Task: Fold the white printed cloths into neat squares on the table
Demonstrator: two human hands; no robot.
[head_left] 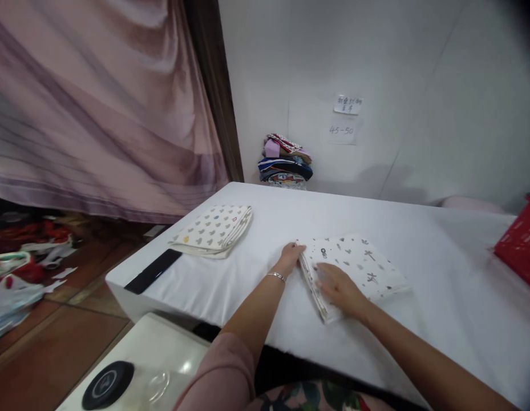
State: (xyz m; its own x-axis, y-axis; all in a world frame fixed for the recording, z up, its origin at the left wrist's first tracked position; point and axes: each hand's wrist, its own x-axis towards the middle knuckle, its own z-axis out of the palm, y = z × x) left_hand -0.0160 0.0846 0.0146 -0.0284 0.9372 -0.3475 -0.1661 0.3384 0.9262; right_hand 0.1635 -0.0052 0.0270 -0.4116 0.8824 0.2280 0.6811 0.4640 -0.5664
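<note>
A white cloth [354, 257] with small dark plant-like prints lies folded in several layers on the table. At its upper left corner, my left hand [290, 257] pinches the folded edge, a bracelet on the wrist. My right hand [339, 288] rests on top near the left edge of the same cloth, fingers stretched and slightly blurred. To the left is a second folded cloth [215, 228], cream with rows of grey shapes and a few coloured ones; neither hand touches it.
The table has a white cover [273, 217]. A black strip [153, 271] lies near its left edge, and a red container [521, 240] stands at the far right. Folded fabrics [286, 162] are stacked by the wall. A white appliance-like surface [157, 354] is at the lower left.
</note>
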